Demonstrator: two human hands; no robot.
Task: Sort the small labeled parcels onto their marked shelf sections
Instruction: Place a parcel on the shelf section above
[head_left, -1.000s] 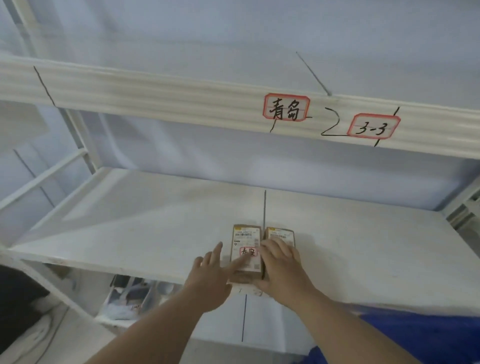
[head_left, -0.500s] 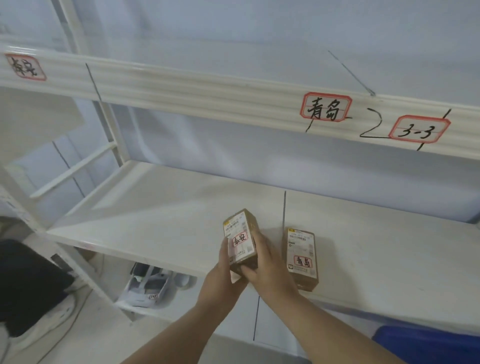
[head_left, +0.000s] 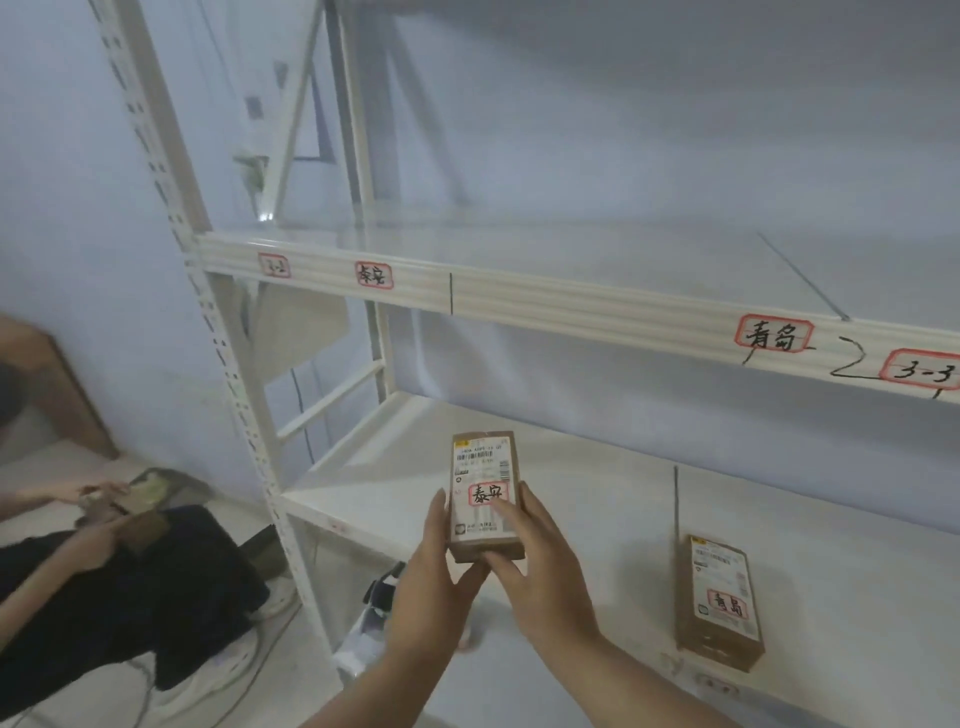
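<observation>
Between the fingers of both hands, left hand and right hand grasp the held parcel above the lower shelf; second parcel lies right of them.

Dim, bluish, even light; soft overall blur, perhaps motion; wide-angle bending at edges.

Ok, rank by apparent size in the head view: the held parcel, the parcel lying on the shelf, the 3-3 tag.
1-2. held parcel and parcel on the shelf: look alike, and nearness differs, so unranked.
3. 3-3 tag, cut off at the frame edge.
</observation>
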